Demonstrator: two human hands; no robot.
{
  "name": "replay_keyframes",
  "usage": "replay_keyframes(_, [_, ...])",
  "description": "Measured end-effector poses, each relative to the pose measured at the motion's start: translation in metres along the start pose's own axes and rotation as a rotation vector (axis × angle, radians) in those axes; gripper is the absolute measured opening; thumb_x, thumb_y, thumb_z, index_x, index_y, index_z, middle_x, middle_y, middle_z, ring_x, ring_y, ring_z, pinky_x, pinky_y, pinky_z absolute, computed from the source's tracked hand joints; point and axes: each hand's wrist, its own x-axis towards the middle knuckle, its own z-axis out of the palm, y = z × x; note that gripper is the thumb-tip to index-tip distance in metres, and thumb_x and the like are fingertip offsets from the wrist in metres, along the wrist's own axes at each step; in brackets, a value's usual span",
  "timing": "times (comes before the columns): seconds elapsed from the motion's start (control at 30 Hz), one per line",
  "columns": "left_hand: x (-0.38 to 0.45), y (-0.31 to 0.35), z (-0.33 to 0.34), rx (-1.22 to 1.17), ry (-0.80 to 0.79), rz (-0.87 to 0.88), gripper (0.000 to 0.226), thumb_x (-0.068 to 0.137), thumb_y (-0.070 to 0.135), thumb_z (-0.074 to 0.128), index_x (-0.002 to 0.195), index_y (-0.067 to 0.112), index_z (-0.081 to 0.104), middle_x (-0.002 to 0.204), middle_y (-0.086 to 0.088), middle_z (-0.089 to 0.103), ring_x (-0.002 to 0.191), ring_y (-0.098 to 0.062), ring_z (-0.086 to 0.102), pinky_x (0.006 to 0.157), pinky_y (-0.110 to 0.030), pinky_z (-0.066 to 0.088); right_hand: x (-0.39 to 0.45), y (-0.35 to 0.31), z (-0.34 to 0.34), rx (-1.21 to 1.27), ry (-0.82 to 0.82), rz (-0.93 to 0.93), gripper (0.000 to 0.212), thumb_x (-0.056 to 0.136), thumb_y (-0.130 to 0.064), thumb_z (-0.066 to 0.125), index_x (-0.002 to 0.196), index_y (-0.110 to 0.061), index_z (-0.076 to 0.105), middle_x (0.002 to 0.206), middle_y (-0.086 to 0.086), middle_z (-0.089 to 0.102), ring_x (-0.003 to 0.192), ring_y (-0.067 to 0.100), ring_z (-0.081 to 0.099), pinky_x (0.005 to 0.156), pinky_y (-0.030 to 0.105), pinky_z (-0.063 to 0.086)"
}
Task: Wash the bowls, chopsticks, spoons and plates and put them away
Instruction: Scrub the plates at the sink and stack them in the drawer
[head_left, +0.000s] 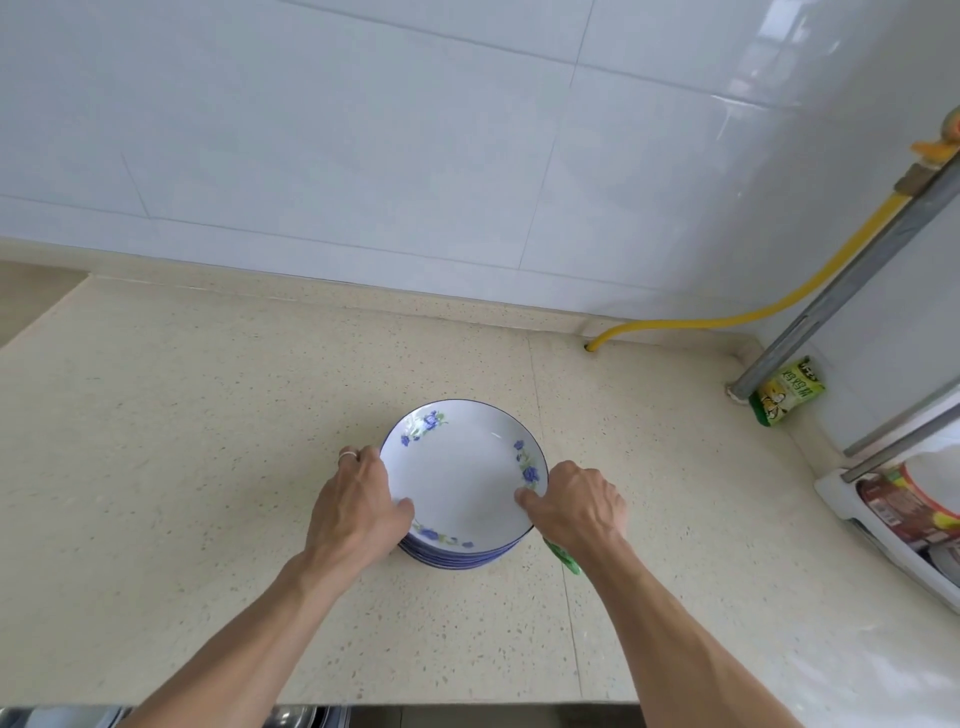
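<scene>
Nearest the viewer, below the stack: a dark edge with metal rims, too cropped to identify.

Plate stack sits on the counter, mid-surface. White plates, blue rim line, blue flower print. Several nested; exact count cannot be told.

Key relation: the stack lies directly between the two hands, both equally near. Round, so no long axis; the grip line runs left to right across its near half.

Left hand: at the stack's left rim. Thumb lies over the top plate's rim, fingers curl down around the edge toward the underside. Ring on one finger. Holding the stack.

Right hand: at the stack's right rim, mirror pose. Thumb tip on the top plate's inner rim, fingers wrapped over the edge. Holding. A green item shows under this wrist, beside the stack; what it is, cannot tell.

Judgement: a two-handed lift or set-down of the stack; which one, cannot tell.

Right of the stack: a white rack with containers. Farther right and back: a green packet against a metal pipe.

Behind the stack: a yellow hose enters the counter by the tiled wall.
</scene>
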Motion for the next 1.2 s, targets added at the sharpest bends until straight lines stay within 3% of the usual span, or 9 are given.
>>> replay_keyframes(0.13, [-0.004, 0.006, -0.008, -0.050, 0.014, 0.010, 0.049, 0.085, 0.024, 0.069, 0.126, 0.005, 0.048, 0.120, -0.011, 0.049, 0.106, -0.030, 0.057, 0.083, -0.031, 0.043, -0.004, 0.006, -0.005, 0.113, 0.023, 0.026, 0.043, 0.090, -0.058, 0.059, 0.091, -0.015, 0.056, 0.086, 0.002, 0.062, 0.081, 0.024, 0.063, 0.065, 0.031, 0.045])
replay_keyframes(0.3, [-0.012, 0.023, -0.017, -0.143, 0.011, 0.041, 0.047, 0.080, 0.018, 0.070, 0.121, 0.007, 0.051, 0.112, -0.007, 0.049, 0.108, -0.027, 0.053, 0.079, -0.027, 0.039, -0.020, 0.028, -0.021, 0.373, 0.006, 0.060, 0.032, 0.087, -0.048, 0.063, 0.082, -0.016, 0.064, 0.075, 0.002, 0.068, 0.070, 0.024, 0.069, 0.069, 0.038, 0.060])
replay_keyframes(0.43, [-0.026, 0.053, -0.023, -0.200, -0.009, 0.079, 0.051, 0.076, 0.014, 0.069, 0.124, 0.007, 0.052, 0.116, -0.009, 0.055, 0.110, -0.028, 0.053, 0.086, -0.032, 0.044, -0.047, 0.058, -0.040, 0.499, 0.000, 0.112, 0.028, 0.091, -0.040, 0.063, 0.080, -0.014, 0.064, 0.066, 0.001, 0.064, 0.057, 0.018, 0.064, 0.051, 0.027, 0.051])
replay_keyframes(0.53, [-0.043, 0.074, -0.021, -0.238, -0.052, 0.107, 0.042, 0.079, 0.013, 0.069, 0.116, 0.006, 0.050, 0.104, -0.007, 0.060, 0.097, -0.028, 0.057, 0.074, -0.033, 0.046, -0.066, 0.082, -0.052, 0.566, 0.003, 0.139, 0.026, 0.093, -0.036, 0.062, 0.079, -0.014, 0.063, 0.066, 0.001, 0.064, 0.050, 0.012, 0.061, 0.042, 0.020, 0.044])
replay_keyframes(0.7, [-0.098, 0.119, -0.002, -0.314, -0.117, 0.150, 0.041, 0.083, 0.014, 0.064, 0.116, 0.011, 0.042, 0.094, -0.004, 0.058, 0.085, -0.026, 0.057, 0.061, -0.032, 0.040, -0.121, 0.146, -0.067, 0.640, 0.034, 0.206, 0.025, 0.091, -0.035, 0.062, 0.083, -0.011, 0.065, 0.073, 0.004, 0.067, 0.058, 0.018, 0.062, 0.049, 0.025, 0.047])
replay_keyframes(0.9, [-0.183, 0.167, 0.037, -0.401, -0.181, 0.202, 0.040, 0.083, 0.012, 0.063, 0.118, 0.013, 0.046, 0.101, 0.000, 0.061, 0.091, -0.021, 0.060, 0.069, -0.030, 0.048, -0.192, 0.239, -0.055, 0.751, 0.042, 0.270, 0.021, 0.085, -0.034, 0.063, 0.077, -0.014, 0.066, 0.076, 0.007, 0.070, 0.072, 0.025, 0.069, 0.065, 0.037, 0.058])
replay_keyframes(1.0, [-0.227, 0.190, 0.064, -0.395, -0.225, 0.185, 0.041, 0.085, 0.012, 0.061, 0.123, 0.012, 0.047, 0.108, -0.003, 0.060, 0.098, -0.025, 0.058, 0.078, -0.031, 0.049, -0.230, 0.285, -0.045, 0.794, 0.035, 0.331, 0.022, 0.084, -0.031, 0.062, 0.071, -0.013, 0.064, 0.070, 0.004, 0.065, 0.065, 0.022, 0.063, 0.055, 0.031, 0.048])
replay_keyframes(1.07, [-0.259, 0.206, 0.084, -0.422, -0.263, 0.176, 0.041, 0.085, 0.009, 0.058, 0.125, 0.012, 0.050, 0.109, -0.003, 0.059, 0.097, -0.024, 0.057, 0.074, -0.027, 0.044, -0.256, 0.318, -0.037, 0.828, 0.028, 0.397, 0.024, 0.081, -0.029, 0.061, 0.067, -0.010, 0.061, 0.065, 0.003, 0.061, 0.059, 0.021, 0.057, 0.054, 0.026, 0.042])
replay_keyframes(1.2, [-0.310, 0.233, 0.118, -0.447, -0.346, 0.192, 0.038, 0.082, 0.009, 0.057, 0.120, 0.011, 0.058, 0.106, -0.002, 0.064, 0.091, -0.019, 0.058, 0.062, -0.024, 0.042, -0.295, 0.379, -0.016, 0.907, -0.015, 0.489, 0.024, 0.075, -0.030, 0.061, 0.062, -0.010, 0.061, 0.058, 0.003, 0.059, 0.058, 0.024, 0.055, 0.058, 0.031, 0.043])
